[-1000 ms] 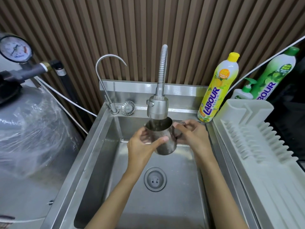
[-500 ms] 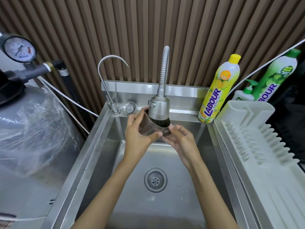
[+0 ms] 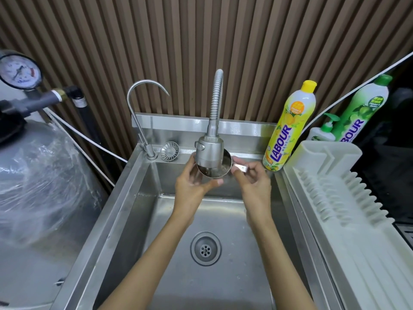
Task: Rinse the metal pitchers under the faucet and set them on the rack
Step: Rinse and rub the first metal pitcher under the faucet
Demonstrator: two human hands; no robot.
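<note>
**Steel pitcher at spray head, both hands on it**

Head view, looking down into the stainless steel sink basin point(image 3: 125, 211).

- Task item: small polished metal pitcher point(image 3: 226, 162), held at 12 o'clock of the basin, well above the round drain point(image 3: 205, 248). It is tilted with its mouth facing up toward the camera. The rim sits right under the grey spray head of the flexible metal-hose faucet point(image 3: 209, 151), and the head overlaps the mouth from above. Running water: cannot tell.
- Left hand point(image 3: 192, 186): wrapped round the pitcher body from 9 o'clock, thumb under the lower rim, fingers curled behind.
- Right hand point(image 3: 252, 182): at 3 o'clock of the pitcher, fingers closed on its flat metal strip handle point(image 3: 241, 168).
- White plastic ribbed dish rack point(image 3: 335, 186): at 3 o'clock of the basin, beside its rim. No pitcher on the part in view.

Surroundings:
- Thin chrome gooseneck tap point(image 3: 143, 104) at 11 o'clock of the basin, with a round metal strainer basket point(image 3: 169, 151) just beside its base.
- Yellow-capped yellow detergent bottle marked LABOUR point(image 3: 288, 128) at 1 o'clock, on the sink ledge.
- Green-capped green bottle point(image 3: 362, 108) and a white pump bottle point(image 3: 324, 130) behind the rack, at 2 o'clock.
- Grey tank wrapped in clear plastic film point(image 3: 40, 175) at 9 o'clock, with a round pressure gauge point(image 3: 20, 71) above it.
</note>
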